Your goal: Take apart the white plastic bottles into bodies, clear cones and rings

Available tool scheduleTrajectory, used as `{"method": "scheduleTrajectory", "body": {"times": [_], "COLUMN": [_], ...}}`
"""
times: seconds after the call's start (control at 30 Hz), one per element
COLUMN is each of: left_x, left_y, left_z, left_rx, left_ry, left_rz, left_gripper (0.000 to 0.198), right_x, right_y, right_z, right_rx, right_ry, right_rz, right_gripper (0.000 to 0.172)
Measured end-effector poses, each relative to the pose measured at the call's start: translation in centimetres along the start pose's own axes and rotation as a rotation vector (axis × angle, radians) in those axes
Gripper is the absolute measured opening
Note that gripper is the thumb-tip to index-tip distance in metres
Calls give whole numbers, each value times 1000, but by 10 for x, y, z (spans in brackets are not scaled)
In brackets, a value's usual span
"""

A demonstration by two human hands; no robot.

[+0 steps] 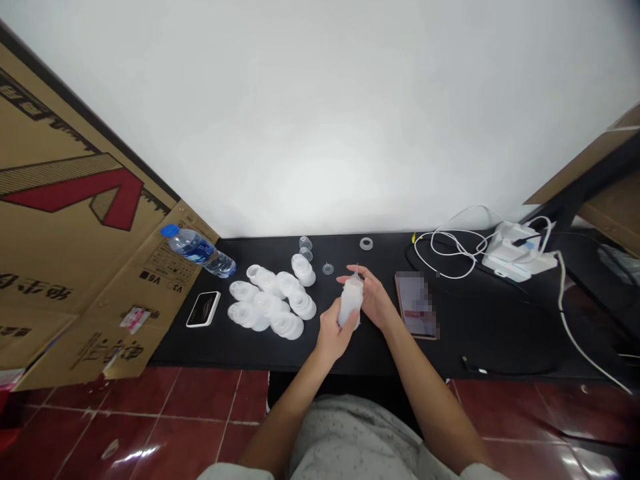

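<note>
Plastic bottle (351,301) between left hand (331,332) and right hand (373,297), white cups (270,307) beside.

Your left hand (331,337) can move left only a little before it bumps the white cups (270,301). Your right hand (373,300) can move right a little, but the phone (417,305) is close. Farther right, white cords (450,248) and a power strip (520,257) stand in the way.

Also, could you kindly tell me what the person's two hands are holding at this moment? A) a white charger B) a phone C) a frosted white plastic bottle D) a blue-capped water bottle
C: the left hand and right hand close around a frosted white plastic bottle above the black table.
</note>
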State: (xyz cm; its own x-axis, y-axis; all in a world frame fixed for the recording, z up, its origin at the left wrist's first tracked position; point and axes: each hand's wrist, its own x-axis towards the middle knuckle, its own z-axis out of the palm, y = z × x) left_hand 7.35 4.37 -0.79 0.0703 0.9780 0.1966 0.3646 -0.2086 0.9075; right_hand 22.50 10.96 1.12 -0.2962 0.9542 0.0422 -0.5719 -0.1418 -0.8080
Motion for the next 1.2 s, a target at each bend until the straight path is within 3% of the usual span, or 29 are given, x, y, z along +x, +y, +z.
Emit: {"method": "scheduleTrajectory", "body": {"times": [0.07,0.17,0.47,0.67,0.77,0.9,1.07,1.2], "left_x": [0,1,-1,0,0,-2,-4,-2], "left_y": [-2,-2,5,4,3,3,4,7], "left_z": [-1,-1,3,-3,-3,0,4,3], "left_rx": [-48,-68,56,-81,-104,-21,114,148], "left_ry": [-37,-33,124,-47,-80,-18,77,71], "left_rz": [-14,-18,20,19,29,19,-7,-6], "left_gripper": [34,34,29,41,42,38,36,33], "right_x": [-2,-2,3,-2,-3,0,3,4], "right_y": [-2,-2,10,3,3,7,12,14], "right_z": [-3,-4,1,-8,-8,-3,1,-4], "right_rx": [-13,-56,-73,-79,-81,-133,-208,-235], "right_ry": [-59,-48,75,-24,-20,34,99,133], "right_rz": [55,44,-85,32,7,-61,-72,-75], "right_gripper": [56,50,50,66,62,49,50,49]}}
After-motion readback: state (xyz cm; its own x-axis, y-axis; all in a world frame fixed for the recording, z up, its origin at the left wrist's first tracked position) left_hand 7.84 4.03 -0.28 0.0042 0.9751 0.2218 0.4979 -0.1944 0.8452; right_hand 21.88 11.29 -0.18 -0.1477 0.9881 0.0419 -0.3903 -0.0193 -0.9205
